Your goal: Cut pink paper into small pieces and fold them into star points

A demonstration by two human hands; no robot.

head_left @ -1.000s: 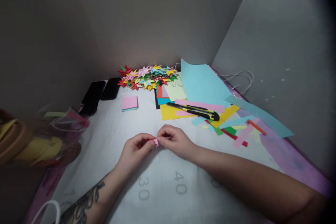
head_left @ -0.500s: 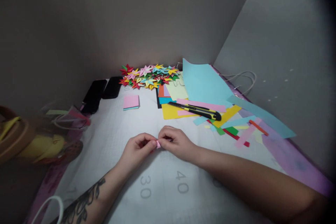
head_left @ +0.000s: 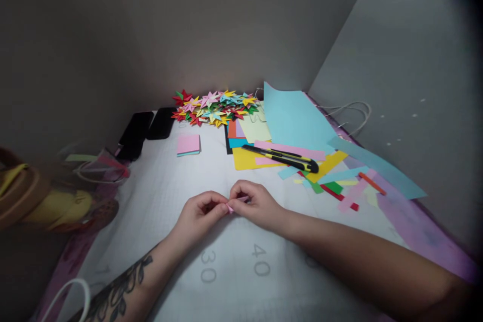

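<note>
Between my fingertips is a small folded piece of pink paper [head_left: 230,209], mostly covered by the fingers. My left hand [head_left: 204,211] pinches it from the left with thumb and forefinger. From the right, my right hand [head_left: 255,206] pinches it too, and a pink bit shows above that thumb. Both hands meet just over the white printed mat [head_left: 234,246]. Beyond them lies a short stack of square paper [head_left: 188,144], pink on top with light blue beneath.
Several folded paper stars [head_left: 213,105] are heaped at the back. A yellow-black utility knife [head_left: 287,157] rests on coloured sheets, with paper strips [head_left: 334,188] to its right. A large light-blue sheet [head_left: 294,115] leans behind. Two dark phones [head_left: 161,124] lie back left; a basket-like object [head_left: 26,196] stands left.
The pink paper has turned slightly in my fingers, and more of it shows above my right thumb. Both hands stay in nearly the same place.
</note>
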